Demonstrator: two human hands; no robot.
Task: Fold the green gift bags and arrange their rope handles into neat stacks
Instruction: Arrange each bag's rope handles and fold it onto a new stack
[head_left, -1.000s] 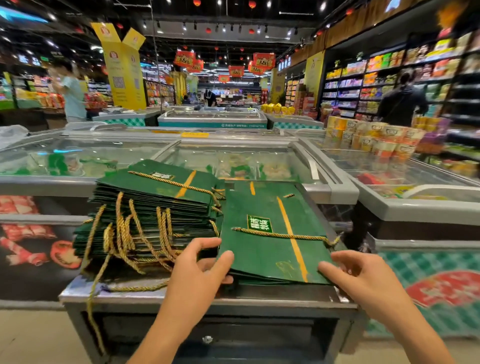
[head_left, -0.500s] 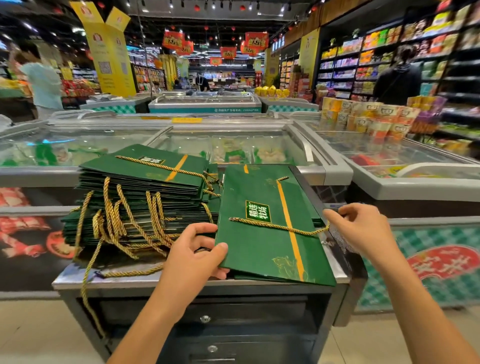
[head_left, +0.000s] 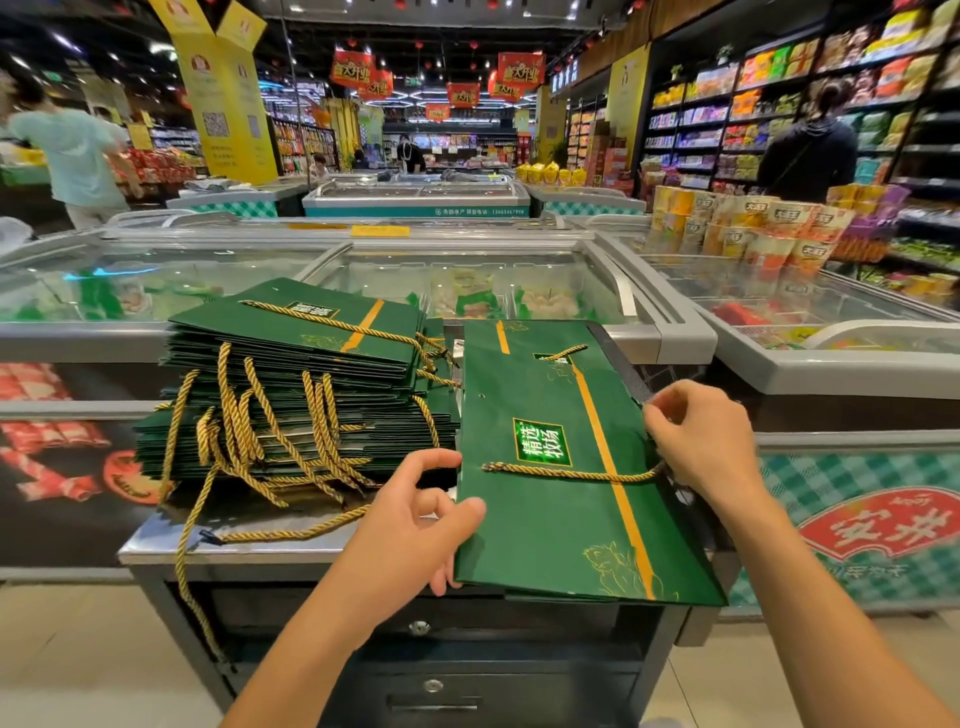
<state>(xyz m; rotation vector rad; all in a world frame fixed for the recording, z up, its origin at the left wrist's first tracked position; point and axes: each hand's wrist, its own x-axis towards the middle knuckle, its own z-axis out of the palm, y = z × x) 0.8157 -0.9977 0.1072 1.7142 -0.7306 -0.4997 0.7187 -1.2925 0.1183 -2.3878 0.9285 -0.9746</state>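
Note:
A tall stack of flat green gift bags (head_left: 291, 395) sits on the left of a steel counter (head_left: 156, 545), with gold rope handles (head_left: 244, 431) spilling over its front. A lower stack lies on the right, topped by a green bag (head_left: 550, 499) with an orange stripe and a gold rope (head_left: 566, 474) across it. My left hand (head_left: 415, 530) pinches that top bag's near left edge, thumb on top. My right hand (head_left: 701, 447) grips the bag's right edge where the rope ends, fingers curled.
Glass-lidded chest freezers (head_left: 467, 291) stand behind and to the right of the counter. Stacked snack packs (head_left: 748, 228) sit on the right freezer. A person in a dark top (head_left: 810, 150) stands at the right shelves, another person (head_left: 72, 150) far left. A rope dangles off the counter's left front.
My right hand moved from the near right corner up to the bag's right edge at the rope end. My left hand stayed at the left edge.

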